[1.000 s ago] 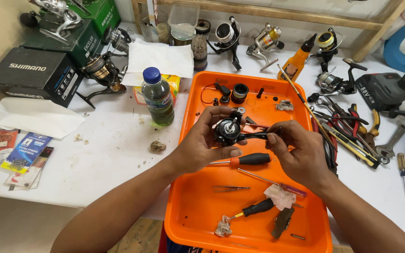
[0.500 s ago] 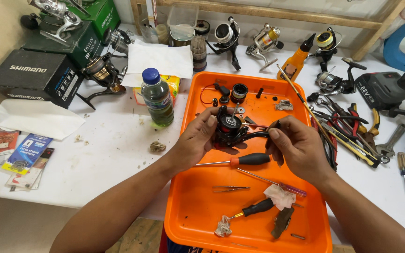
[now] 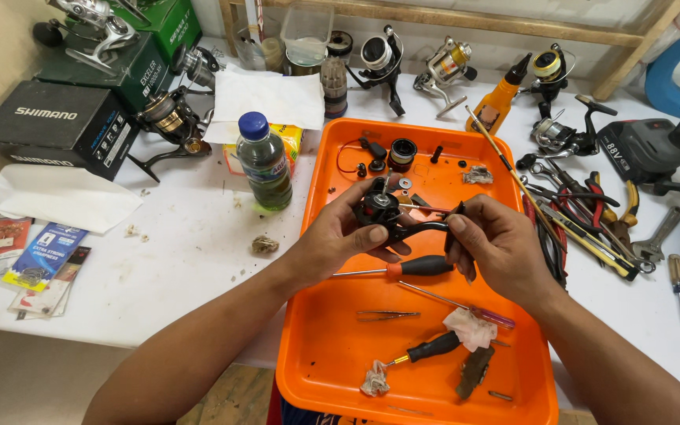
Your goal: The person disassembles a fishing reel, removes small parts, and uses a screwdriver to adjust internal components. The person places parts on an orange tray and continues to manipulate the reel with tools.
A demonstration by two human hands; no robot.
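Over the orange tray [image 3: 340,362], my left hand [image 3: 332,236] grips a small black fishing reel body [image 3: 379,211]. My right hand [image 3: 493,248] pinches the reel's black handle arm [image 3: 426,228] near its knob end. Just below my hands lies a screwdriver [image 3: 411,267] with an orange and black grip. Small black reel parts [image 3: 403,153] sit at the tray's far end. Nearer me on the tray lie tweezers [image 3: 387,315], a thin rod [image 3: 434,295], a black-handled tool [image 3: 434,346] and bits of rag [image 3: 470,327].
A plastic bottle with a blue cap [image 3: 264,161] stands left of the tray. Boxes [image 3: 60,126] and several fishing reels [image 3: 442,67] line the back. Pliers, wrenches and a power tool [image 3: 639,149] crowd the right. Leaflets [image 3: 33,256] lie at the left edge.
My hands have turned the reel body slightly and drawn a little closer to me over the tray. My right fingers shifted along the handle arm.
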